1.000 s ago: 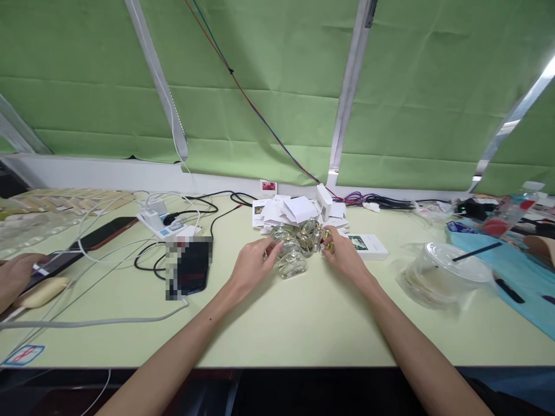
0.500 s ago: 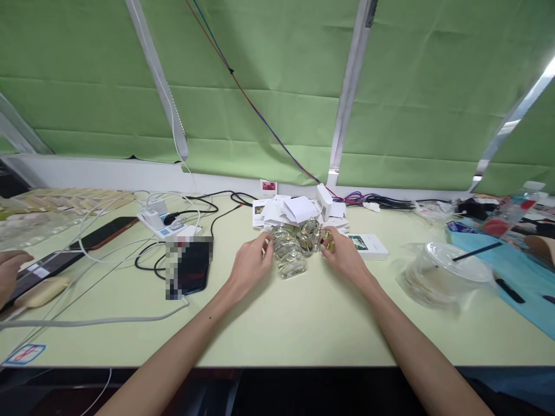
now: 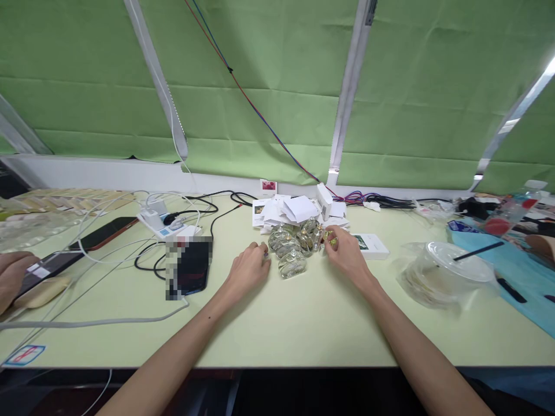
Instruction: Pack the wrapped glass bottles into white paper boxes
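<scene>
A cluster of clear, rounded glass perfume bottles point(image 3: 292, 263) with gold-coloured necks lies mid-table between my hands. My left hand point(image 3: 250, 267) rests just left of the cluster, fingers curled; whatever is at its fingertips is too small to make out. On the right side, my right hand point(image 3: 347, 254) has its thumb and fingers closed round a yellow-green glass bottle point(image 3: 330, 238), which is partly hidden. Behind the bottles is a heap of folded white papers point(image 3: 299, 209), with a small white box point(image 3: 323, 201) upright among them. A flat white picture box point(image 3: 372, 247) lies beyond my right hand.
Left of my left hand are a phone point(image 3: 193, 266), a power strip point(image 3: 169, 228) and loose white cables. Another person's hand point(image 3: 13, 277) is at the far left by another phone. A lidded plastic cup point(image 3: 451, 271) with a black straw stands right, near blue plastic point(image 3: 511, 271).
My left hand has drawn slightly left and down, away from the bottles. My right hand has shifted a little right with the yellow-green bottle. The other person's hand has moved further into view.
</scene>
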Tool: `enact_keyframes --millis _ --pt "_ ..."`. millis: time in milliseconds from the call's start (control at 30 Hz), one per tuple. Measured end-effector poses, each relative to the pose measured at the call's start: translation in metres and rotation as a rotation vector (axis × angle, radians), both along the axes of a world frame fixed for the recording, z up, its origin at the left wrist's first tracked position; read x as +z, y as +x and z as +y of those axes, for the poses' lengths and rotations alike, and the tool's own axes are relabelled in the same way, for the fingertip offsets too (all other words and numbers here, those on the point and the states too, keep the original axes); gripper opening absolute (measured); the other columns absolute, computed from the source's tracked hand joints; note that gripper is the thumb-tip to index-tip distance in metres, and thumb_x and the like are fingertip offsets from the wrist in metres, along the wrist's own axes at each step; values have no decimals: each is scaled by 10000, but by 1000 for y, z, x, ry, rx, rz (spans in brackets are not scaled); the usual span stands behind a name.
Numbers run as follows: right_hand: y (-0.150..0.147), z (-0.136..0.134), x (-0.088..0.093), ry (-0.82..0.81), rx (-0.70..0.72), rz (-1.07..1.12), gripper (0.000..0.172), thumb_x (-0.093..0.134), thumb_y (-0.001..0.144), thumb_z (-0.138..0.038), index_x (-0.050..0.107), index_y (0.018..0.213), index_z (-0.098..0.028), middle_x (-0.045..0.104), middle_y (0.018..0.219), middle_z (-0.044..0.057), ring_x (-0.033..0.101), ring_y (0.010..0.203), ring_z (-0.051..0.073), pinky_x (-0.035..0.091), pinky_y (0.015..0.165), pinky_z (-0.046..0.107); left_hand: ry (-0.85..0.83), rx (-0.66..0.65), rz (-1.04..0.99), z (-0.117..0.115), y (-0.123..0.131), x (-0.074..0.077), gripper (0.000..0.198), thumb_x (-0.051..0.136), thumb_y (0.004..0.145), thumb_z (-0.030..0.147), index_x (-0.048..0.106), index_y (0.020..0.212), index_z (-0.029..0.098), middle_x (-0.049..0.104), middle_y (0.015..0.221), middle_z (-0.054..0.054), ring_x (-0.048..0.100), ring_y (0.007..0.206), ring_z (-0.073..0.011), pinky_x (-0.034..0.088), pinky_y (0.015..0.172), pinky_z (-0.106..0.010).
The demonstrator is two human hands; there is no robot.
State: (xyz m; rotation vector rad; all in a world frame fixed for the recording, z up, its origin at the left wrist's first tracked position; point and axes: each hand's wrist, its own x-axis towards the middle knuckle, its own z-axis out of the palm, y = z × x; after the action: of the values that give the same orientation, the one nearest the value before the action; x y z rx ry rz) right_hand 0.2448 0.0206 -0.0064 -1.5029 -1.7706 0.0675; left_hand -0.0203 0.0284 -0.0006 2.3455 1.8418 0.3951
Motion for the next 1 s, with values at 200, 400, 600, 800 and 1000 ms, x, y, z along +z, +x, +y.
enact_keyframes --millis 200,400,600,800,1000 --pt "0 -1 1 -17 -11 -4 287 510 833 -155 620 1097 -178 716 901 78 640 712 208 477 758 326 33 -35 -20 1 -2 -3 142 498 919 207 638 942 198 661 998 -123 661 871 -277 422 675 -330" --pt "-2 -1 2 13 -3 23 265 512 833 -159 633 1068 -179 718 883 68 634 676 193 478 745 316 79 -32 -49 -1 0 0 119 495 905 175 607 873 201 675 899 -103 640 782 -257 371 616 -312" --pt "-13 -7 3 87 95 91 215 522 901 -217 650 1070 -181 721 889 54 609 630 168 498 713 307 286 -102 -334 -5 6 10 132 487 963 269 598 946 201 704 905 -39 608 700 -178 441 661 -300" --pt "-30 -18 5 143 252 110 194 498 977 -253 647 1084 -192 721 988 80 624 683 170 512 643 299 473 -288 -546 -9 15 6 269 503 1001 314 649 1182 179 729 1021 -64 612 683 -120 504 615 -241" --pt "-41 -25 5 164 357 40 201 485 1006 -253 628 1138 -202 687 1078 105 654 829 199 538 713 324 497 -405 -603 -14 19 2 264 479 1031 301 692 1148 198 731 1072 -80 674 821 -137 528 605 -223"
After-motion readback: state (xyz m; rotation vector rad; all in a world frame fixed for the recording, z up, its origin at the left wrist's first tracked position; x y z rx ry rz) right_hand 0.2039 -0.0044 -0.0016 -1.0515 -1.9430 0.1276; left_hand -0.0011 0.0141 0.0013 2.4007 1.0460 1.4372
